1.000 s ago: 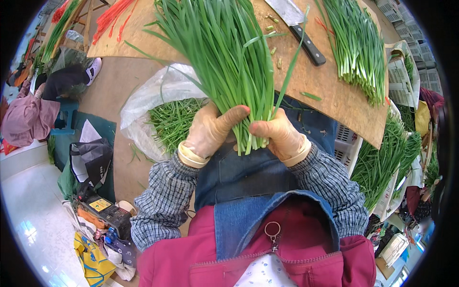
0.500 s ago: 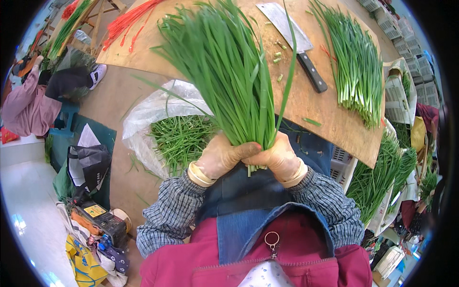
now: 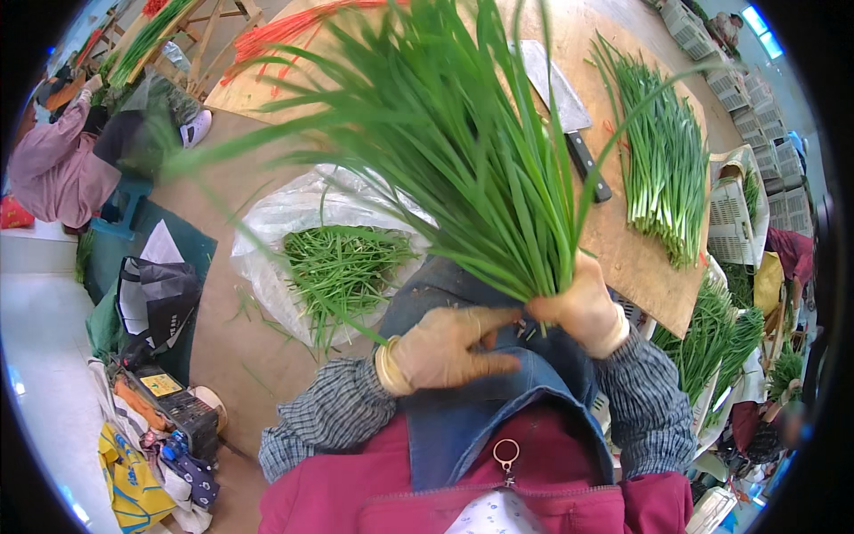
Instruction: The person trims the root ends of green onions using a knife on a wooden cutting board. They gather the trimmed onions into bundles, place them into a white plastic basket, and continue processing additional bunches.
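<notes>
My right hand (image 3: 580, 308), in a pale glove, is closed round the lower stalks of a large bunch of garlic chives (image 3: 480, 169). The long green leaves fan upward and to the left, blurred at the tips. Just left of the stalk ends, my gloved left hand (image 3: 452, 349) has its fingers apart and holds nothing, its fingertips close to the right hand. Beyond the bunch, on the wooden board, a cleaver (image 3: 569, 116) with a black handle lies partly behind the leaves. A tied bundle of chives (image 3: 663, 160) rests to its right.
A clear plastic bag (image 3: 267, 222) of loose green trimmings (image 3: 342, 262) stands on the floor at left. Red ties (image 3: 302, 40) lie on the far part of the wooden board (image 3: 658, 289). More chives (image 3: 712, 343) fill a crate at right. Another person (image 3: 67, 165) sits far left.
My left hand has let go of the chives and moved down with its fingers spread. The bunch, in my right hand, has shifted right and its leaves have fanned out.
</notes>
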`<action>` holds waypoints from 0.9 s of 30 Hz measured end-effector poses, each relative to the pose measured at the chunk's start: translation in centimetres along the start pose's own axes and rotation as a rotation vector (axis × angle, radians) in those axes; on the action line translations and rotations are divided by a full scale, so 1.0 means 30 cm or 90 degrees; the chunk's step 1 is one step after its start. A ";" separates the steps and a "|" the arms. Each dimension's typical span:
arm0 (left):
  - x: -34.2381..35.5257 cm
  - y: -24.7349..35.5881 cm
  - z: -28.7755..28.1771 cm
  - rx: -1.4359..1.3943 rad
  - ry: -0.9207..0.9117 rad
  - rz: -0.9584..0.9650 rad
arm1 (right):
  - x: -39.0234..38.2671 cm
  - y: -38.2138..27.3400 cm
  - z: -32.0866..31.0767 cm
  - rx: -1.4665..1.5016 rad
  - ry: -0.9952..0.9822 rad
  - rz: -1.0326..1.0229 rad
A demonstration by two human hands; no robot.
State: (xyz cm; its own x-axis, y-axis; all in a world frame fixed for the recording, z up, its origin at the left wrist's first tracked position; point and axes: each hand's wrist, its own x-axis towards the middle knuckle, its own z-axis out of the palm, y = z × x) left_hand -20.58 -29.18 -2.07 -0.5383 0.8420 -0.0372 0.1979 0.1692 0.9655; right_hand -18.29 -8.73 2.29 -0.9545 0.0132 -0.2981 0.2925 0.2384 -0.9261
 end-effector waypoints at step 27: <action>0.076 -0.069 0.059 0.557 0.232 0.296 | -0.169 0.445 -0.122 -0.017 -0.042 0.061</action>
State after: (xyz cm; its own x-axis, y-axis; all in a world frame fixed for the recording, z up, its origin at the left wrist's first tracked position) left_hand -20.76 -26.71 -4.60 -0.4425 0.7388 0.5084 0.8916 0.3018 0.3374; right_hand -9.77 -2.04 -7.73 -0.9157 -0.0267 -0.4009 0.3803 0.2649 -0.8861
